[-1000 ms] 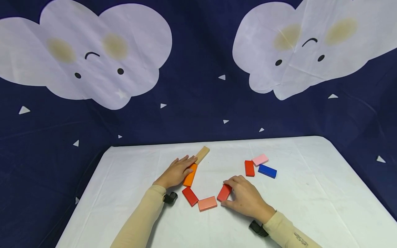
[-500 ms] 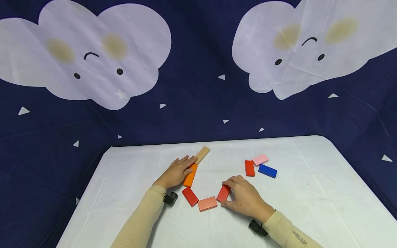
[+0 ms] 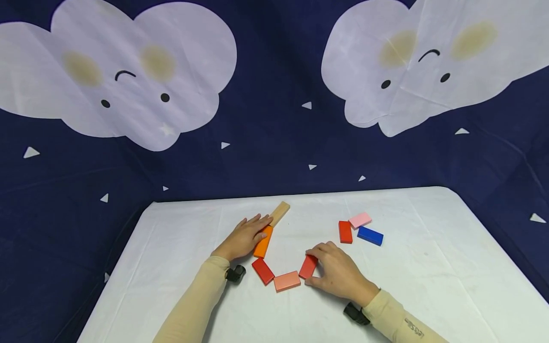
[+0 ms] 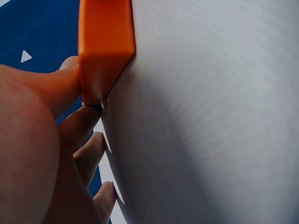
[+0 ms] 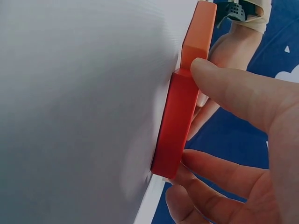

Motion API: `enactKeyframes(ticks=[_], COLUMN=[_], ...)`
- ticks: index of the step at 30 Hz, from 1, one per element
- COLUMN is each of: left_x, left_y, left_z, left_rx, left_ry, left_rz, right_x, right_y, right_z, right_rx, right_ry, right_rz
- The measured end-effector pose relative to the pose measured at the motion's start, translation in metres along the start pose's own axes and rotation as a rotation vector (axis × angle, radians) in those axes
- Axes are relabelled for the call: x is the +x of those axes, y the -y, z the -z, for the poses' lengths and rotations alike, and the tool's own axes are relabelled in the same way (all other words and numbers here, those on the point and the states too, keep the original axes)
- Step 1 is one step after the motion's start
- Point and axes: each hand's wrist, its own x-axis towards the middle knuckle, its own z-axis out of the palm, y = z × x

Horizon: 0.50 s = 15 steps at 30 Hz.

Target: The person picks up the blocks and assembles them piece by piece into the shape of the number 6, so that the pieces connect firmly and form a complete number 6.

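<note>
My right hand (image 3: 340, 271) pinches a red wooden block (image 3: 308, 267) lying on the table, thumb at its near end and fingers at its far end. In the right wrist view, that red block (image 5: 175, 123) meets the end of a salmon block (image 5: 198, 35). My left hand (image 3: 241, 240) rests with fingers extended; its thumb touches the orange block (image 3: 263, 242) and its fingertips reach a plain wood block (image 3: 280, 213). Another red block (image 3: 263, 271) lies between the orange and salmon blocks, so the pieces form a curved row.
To the right lie three loose blocks close together: a red block (image 3: 345, 232), a pink block (image 3: 360, 220) and a blue block (image 3: 370, 236). A white cloth covers the table (image 3: 429, 247). Behind it hangs a dark blue fabric (image 3: 274, 157) with cloud prints.
My right hand has slid the red block slightly left, up against the salmon block. The left hand stays where it was.
</note>
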Motion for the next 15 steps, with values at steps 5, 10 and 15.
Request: enactKeyframes(ticks=[5, 10, 15], left_x=[0.000, 0.000, 0.000], left_y=[0.001, 0.001, 0.000], left_z=[0.000, 0.000, 0.001], left_rx=[-0.003, -0.004, -0.006], left_ry=[-0.002, -0.002, 0.001], left_rz=[-0.002, -0.008, -0.008], right_x=[0.000, -0.002, -0.005], right_y=[-0.001, -0.003, -0.007], right_z=[0.000, 0.002, 0.010], right_rx=[0.003, 0.019, 0.058], right_ry=[0.007, -0.010, -0.050], right_rz=[-0.001, -0.026, -0.060])
